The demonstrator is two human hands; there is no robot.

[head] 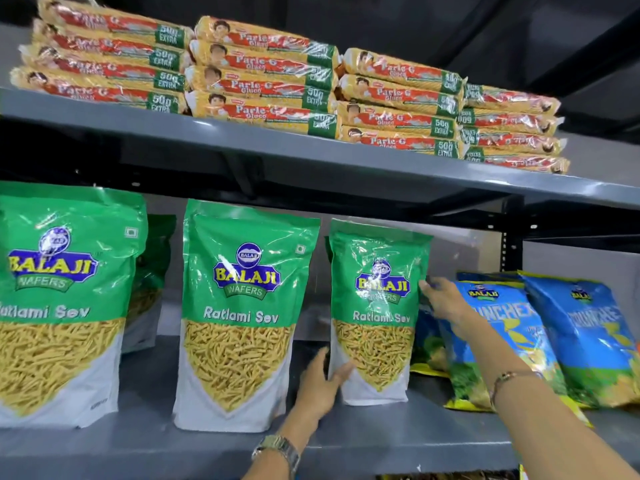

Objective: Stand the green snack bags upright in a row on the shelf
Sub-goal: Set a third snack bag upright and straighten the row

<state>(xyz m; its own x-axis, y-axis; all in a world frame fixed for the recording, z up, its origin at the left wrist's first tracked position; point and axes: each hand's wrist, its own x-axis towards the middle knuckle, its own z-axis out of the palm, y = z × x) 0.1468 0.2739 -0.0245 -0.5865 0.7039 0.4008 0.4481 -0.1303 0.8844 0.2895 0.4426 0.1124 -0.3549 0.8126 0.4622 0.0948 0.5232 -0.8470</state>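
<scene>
Three green snack bags stand upright in a row on the grey shelf (214, 448): a left bag (59, 306), a middle bag (242, 313) and a right bag (375, 306). Another green bag (152, 271) stands behind the left one, mostly hidden. My left hand (320, 382) touches the lower left edge of the right bag, fingers spread against it. My right hand (445, 301) presses on that bag's right edge at mid height. The right bag sits further back than the other two.
Blue snack bags (502, 341) (581, 337) lean back on the same shelf just right of my right hand. The upper shelf (311, 147) carries stacks of yellow biscuit packs (263, 81). A black upright post (512, 233) stands at the right.
</scene>
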